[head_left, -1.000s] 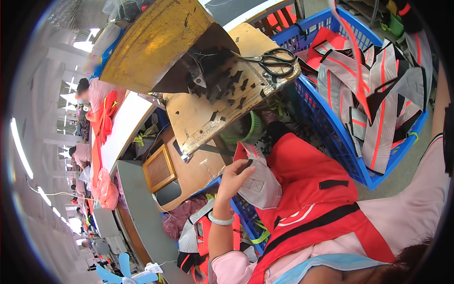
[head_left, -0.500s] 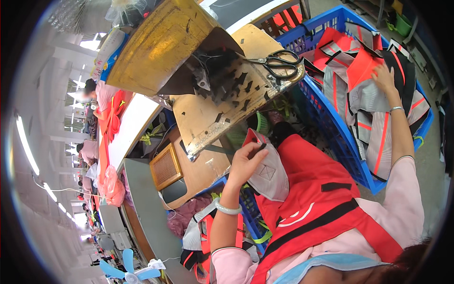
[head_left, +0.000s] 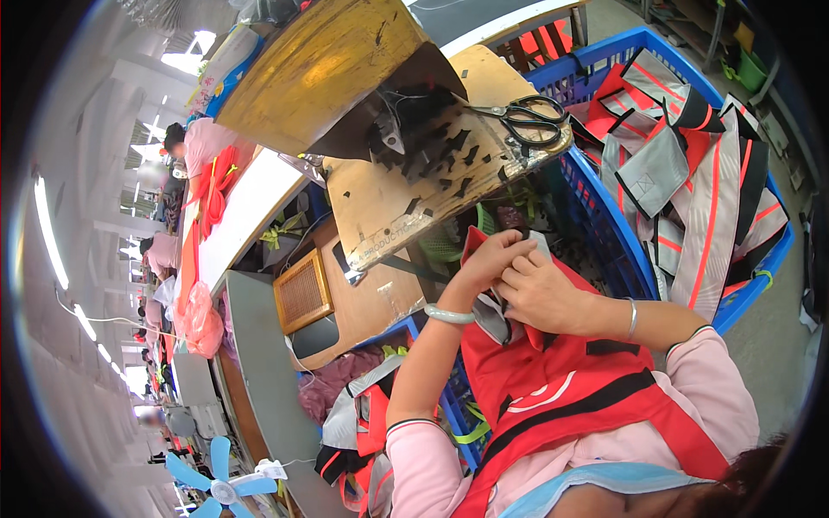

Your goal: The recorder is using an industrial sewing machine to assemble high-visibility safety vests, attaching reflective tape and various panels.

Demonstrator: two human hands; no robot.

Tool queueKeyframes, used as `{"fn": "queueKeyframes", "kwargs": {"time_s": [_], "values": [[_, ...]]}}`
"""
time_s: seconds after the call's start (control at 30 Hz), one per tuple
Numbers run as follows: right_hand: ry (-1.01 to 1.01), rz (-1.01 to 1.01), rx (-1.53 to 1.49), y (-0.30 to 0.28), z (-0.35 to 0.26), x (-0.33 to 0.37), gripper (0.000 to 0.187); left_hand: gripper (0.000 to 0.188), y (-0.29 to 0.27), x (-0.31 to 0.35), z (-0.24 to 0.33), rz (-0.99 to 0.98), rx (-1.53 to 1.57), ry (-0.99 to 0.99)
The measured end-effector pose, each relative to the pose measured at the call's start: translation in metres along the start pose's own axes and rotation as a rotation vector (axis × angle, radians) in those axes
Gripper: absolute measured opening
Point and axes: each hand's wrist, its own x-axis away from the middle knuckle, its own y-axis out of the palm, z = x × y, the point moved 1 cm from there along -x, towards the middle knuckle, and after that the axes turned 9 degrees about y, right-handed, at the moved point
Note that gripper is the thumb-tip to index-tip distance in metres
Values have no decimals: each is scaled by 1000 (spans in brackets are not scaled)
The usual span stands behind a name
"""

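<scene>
In front of my red apron [head_left: 561,363], both hands meet over a grey fabric piece with dark edging [head_left: 492,321]. My left hand [head_left: 490,266] pinches it from the left, fingers closed. Against those fingers, my right hand [head_left: 548,298] is also closed on the cloth, with a pale corner sticking up above the fingertips. Most of the piece is hidden behind the hands. To the right, a blue plastic crate [head_left: 609,229] holds a heap of grey, black and red-orange striped fabric pieces [head_left: 661,168].
Beyond my hands, black-handled scissors [head_left: 531,121] lie on a worn board [head_left: 371,203] strewn with black scraps, beside a yellow metal cover [head_left: 319,78]. More striped fabric [head_left: 354,414] is at lower left, near a blue fan [head_left: 223,492]. People work at far left.
My right hand has left the crate's heap and come to my left hand, closing on the fabric piece. The top pieces in the crate lie differently.
</scene>
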Motion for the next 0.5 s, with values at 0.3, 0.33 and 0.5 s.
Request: {"fn": "queueKeyframes", "kwargs": {"time_s": [0.3,0.33,0.5], "values": [[169,-270,-166,15,35,29,14,42,21,89,-38,208,-988,683],[111,-63,-171,15,41,26,13,51,26,92,-44,217,-1042,654],[55,60,-289,24,25,19,13,63,58,96,-68,486,-846,574]]}}
